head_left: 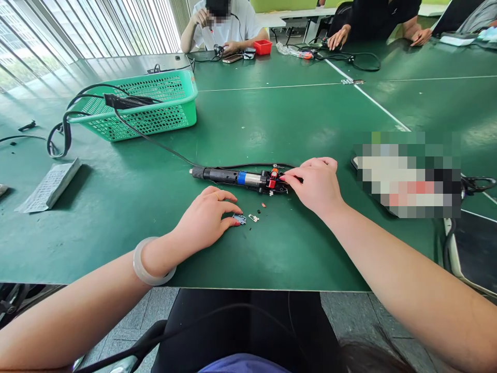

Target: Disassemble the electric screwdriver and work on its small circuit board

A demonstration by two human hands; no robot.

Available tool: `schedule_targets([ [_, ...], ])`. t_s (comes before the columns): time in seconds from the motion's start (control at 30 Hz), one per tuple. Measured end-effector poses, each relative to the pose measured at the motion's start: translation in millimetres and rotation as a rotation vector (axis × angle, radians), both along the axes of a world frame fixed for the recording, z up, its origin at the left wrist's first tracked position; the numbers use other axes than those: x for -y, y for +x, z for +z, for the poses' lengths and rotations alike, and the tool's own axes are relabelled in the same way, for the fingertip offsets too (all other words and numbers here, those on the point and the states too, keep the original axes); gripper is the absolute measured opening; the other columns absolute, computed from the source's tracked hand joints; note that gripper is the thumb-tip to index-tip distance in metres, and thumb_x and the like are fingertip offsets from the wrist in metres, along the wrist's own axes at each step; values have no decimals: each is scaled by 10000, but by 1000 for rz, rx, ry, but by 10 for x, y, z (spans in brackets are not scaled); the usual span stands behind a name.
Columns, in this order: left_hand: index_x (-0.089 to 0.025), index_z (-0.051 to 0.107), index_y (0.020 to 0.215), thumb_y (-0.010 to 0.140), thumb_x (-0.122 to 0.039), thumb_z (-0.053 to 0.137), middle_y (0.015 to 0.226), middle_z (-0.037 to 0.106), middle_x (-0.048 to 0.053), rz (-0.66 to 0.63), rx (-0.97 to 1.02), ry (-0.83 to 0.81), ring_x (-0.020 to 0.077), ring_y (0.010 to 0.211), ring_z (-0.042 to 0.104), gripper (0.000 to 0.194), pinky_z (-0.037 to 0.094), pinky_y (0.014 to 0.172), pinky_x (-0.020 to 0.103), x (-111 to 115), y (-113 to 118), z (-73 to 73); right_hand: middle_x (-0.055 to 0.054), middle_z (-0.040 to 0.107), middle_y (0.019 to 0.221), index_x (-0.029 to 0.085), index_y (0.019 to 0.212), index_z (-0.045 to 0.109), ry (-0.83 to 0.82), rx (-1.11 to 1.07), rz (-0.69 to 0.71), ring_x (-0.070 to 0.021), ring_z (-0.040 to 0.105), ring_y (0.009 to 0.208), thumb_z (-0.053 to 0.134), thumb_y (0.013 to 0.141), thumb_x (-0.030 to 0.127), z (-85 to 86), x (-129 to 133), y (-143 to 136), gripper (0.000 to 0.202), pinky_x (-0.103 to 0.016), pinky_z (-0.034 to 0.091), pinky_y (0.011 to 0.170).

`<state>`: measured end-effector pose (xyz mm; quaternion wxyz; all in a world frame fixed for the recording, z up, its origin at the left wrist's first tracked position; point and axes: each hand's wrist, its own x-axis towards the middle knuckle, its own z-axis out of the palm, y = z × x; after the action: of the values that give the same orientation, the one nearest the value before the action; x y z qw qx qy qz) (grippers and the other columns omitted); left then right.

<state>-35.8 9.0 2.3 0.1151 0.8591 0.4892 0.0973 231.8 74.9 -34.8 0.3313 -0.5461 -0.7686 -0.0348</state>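
On the green table lies what looks like an electric screwdriver [225,176], black with a blue band, a silver section and exposed red and black parts at its right end. My right hand [316,181] is closed in a pinch at that open end; what sits between the fingertips is too small to tell. Below the tool, my left hand [205,217] pinches a small grey-blue plate [240,219] at the tabletop. Just right of it lie a small pale metal frame [253,218], a tiny black piece [259,211] and a tiny orange piece [263,205].
A green basket [155,122] with black cables stands at the back left. Left of my hand lies a paper-wrapped block [58,184]. A blurred-out item [411,181] is at the right. Across the table sit two people, near a red box [262,47] and cables.
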Motion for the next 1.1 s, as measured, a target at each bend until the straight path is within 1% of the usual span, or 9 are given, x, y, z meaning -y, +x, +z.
schedule_targets([
  [0.13,-222,741,1040,899,-343,598,1144,709,42,5,-4,-24,247,1060,605,234,461,969,382,-14,34,19,-38,610,641,254,732,766,22,-8,-41,-219,552,814,589,896,348,3,-23,-27,259,-495,322,931],
  [0.33,-219,719,1064,900,-259,577,1005,744,38,65,11,-119,233,911,666,220,490,851,352,-83,207,179,-44,705,718,259,767,762,-45,30,-34,-233,572,838,595,890,371,21,-7,-29,236,-510,309,919],
  [0.43,-209,737,1009,848,-239,640,942,746,39,106,155,-161,212,852,673,190,499,846,340,-166,285,203,-57,756,906,251,900,760,-17,51,-4,-263,571,925,605,884,376,61,40,-23,200,-505,328,901],
  [0.57,-184,738,976,794,-211,684,809,737,24,217,474,-394,168,751,677,191,529,776,299,-271,308,125,-32,740,1084,258,1063,723,21,34,179,-251,565,1003,612,866,229,151,112,-36,228,-459,386,908],
  [0.67,-165,735,990,782,-191,684,858,748,39,258,644,-566,168,811,692,216,535,818,305,-323,282,53,2,745,1064,276,1013,727,12,27,334,-232,569,1012,643,847,204,191,135,-60,200,-441,400,935],
  [0.73,-158,734,1021,783,-190,678,907,752,50,256,694,-604,172,843,691,247,533,856,327,-346,266,18,16,752,1022,284,936,737,8,17,377,-228,572,1001,665,843,227,191,127,-78,131,-441,403,934],
  [0.87,-165,715,1095,800,-165,644,1019,740,56,236,728,-586,157,874,672,303,519,912,350,-364,275,-28,19,756,945,279,782,738,8,-5,366,-226,574,962,675,845,256,161,90,-113,91,-443,414,910],
  [0.97,-144,660,1168,797,-120,635,991,719,61,247,790,-584,136,849,664,373,530,894,339,-357,314,-42,11,752,927,273,741,746,24,-2,369,-222,564,957,676,845,251,149,89,-146,127,-437,413,906],
  [1.1,-108,651,1068,780,-137,670,921,708,68,282,855,-603,146,852,669,291,545,882,345,-342,357,-51,3,745,948,287,744,765,16,32,372,-225,547,964,673,849,265,163,138,-198,141,-441,404,899],
])
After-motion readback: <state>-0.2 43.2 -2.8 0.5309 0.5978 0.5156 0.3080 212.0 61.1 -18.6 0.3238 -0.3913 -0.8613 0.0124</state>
